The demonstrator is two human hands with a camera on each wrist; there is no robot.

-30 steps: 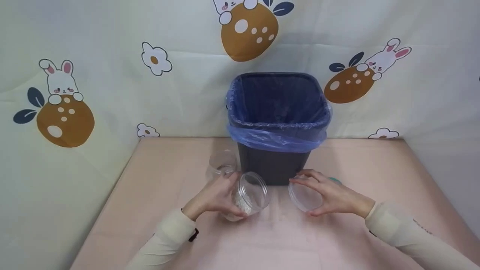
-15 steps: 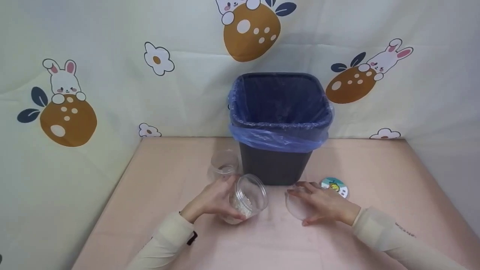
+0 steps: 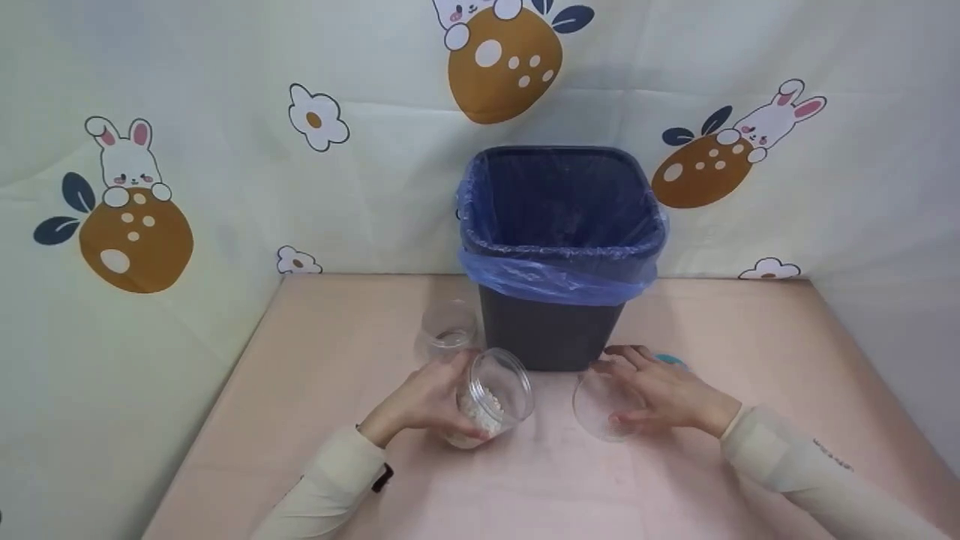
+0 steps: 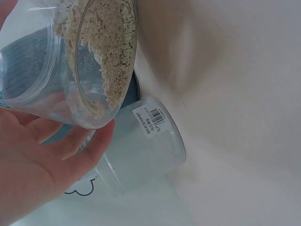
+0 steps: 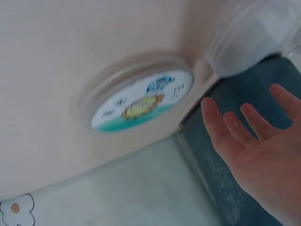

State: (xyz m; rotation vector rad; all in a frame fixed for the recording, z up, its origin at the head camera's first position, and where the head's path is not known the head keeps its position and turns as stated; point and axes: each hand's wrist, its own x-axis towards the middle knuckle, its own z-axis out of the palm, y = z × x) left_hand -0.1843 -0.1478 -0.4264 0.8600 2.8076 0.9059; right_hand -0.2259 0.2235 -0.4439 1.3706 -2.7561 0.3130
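Observation:
My left hand (image 3: 427, 401) grips a clear plastic jar (image 4: 84, 56), tilted with its mouth toward the right. Pale, crumbly flakes (image 4: 106, 42) lie against its base and side. Beneath my right hand (image 3: 664, 394) is a clear round disc, apparently a lid (image 3: 592, 412), on the table. In the right wrist view, the visible fingers are spread and hold nothing; the thumb is hidden there. A round lid (image 5: 141, 106) with a white and green printed label rests on the table beyond that hand. Another clear jar (image 4: 146, 146), with a barcode sticker, stands behind my left hand.
A dark bin (image 3: 551, 330) lined with a blue bag (image 3: 559, 277) stands behind both hands, against the patterned cloth wall (image 3: 375, 187). Pink cloth covers the table (image 3: 540, 495).
My right hand lowered the clear disc to the table, let it go, and shifted slightly right and back, covering most of the printed lid again. The left hand and its jar stay almost still.

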